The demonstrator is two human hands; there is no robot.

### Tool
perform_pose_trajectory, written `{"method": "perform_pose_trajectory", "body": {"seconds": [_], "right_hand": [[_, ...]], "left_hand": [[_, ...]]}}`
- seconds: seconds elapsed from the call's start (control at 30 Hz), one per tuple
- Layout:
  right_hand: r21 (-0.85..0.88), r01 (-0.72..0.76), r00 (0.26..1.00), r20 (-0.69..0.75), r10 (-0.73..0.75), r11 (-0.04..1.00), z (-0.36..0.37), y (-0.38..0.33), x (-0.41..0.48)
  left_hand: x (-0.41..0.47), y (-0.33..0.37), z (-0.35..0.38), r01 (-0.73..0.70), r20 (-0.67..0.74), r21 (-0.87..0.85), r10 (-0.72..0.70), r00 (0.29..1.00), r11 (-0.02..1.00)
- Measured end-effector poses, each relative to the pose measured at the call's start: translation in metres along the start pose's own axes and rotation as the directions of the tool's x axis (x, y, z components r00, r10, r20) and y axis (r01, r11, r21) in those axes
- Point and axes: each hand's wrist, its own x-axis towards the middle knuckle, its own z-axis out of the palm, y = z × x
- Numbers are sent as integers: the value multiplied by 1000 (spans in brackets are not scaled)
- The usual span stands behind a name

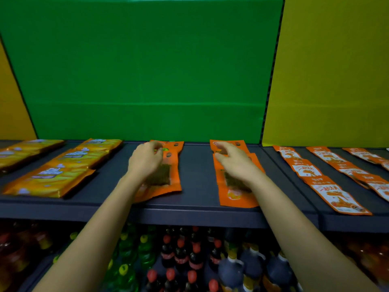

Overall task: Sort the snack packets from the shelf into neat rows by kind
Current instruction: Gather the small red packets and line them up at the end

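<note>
- Two columns of windowed orange packets [168, 184] lie flat in the middle of the dark shelf [195, 175]. Each column runs front to back, with its packets overlapping.
- The left hand [145, 161] hovers over the left column, its fingers curled down at the rearmost packet. Whether it pinches that packet or only touches it cannot be told.
- The right hand [235, 165] is over the right column, fingers loosely stretched and spread toward the back packet, and it grips nothing.
- Yellow packets [50, 180] lie in slanting rows on the left part of the shelf.
- Narrow orange-and-white packets [334, 194] lie in three rows on the adjoining section to the right.
- A bare strip of shelf lies between the two middle columns, and narrower strips separate them from the neighbouring kinds.
- The front packet of the right column reaches the shelf's front edge.
- A green panel [147, 70] closes the back of the shelf.
- Bottles [181, 256] stand packed on the level below.
</note>
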Motion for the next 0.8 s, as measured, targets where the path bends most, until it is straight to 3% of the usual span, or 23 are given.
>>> {"method": "perform_pose_trajectory", "body": {"seconds": [0.17, 0.4, 0.5, 0.7, 0.8], "right_hand": [[94, -88, 993, 88, 80, 992, 59, -41, 6], [345, -245, 968, 42, 246, 906, 105, -73, 1], [315, -247, 966, 6, 258, 917, 111, -80, -2], [286, -276, 961, 89, 262, 918, 114, -84, -3], [228, -295, 955, 25, 297, 928, 115, -82, 6]], "left_hand": [[12, -54, -18, 40, 144, 45, -46, 989, 998], [7, -87, -11, 113, 269, -117, -78, 960, 987], [9, -89, -11, 130, 285, -185, -74, 956, 974], [11, -92, -8, 101, 296, -126, -60, 953, 987], [12, -93, -7, 89, 291, -74, -64, 955, 993]]}}
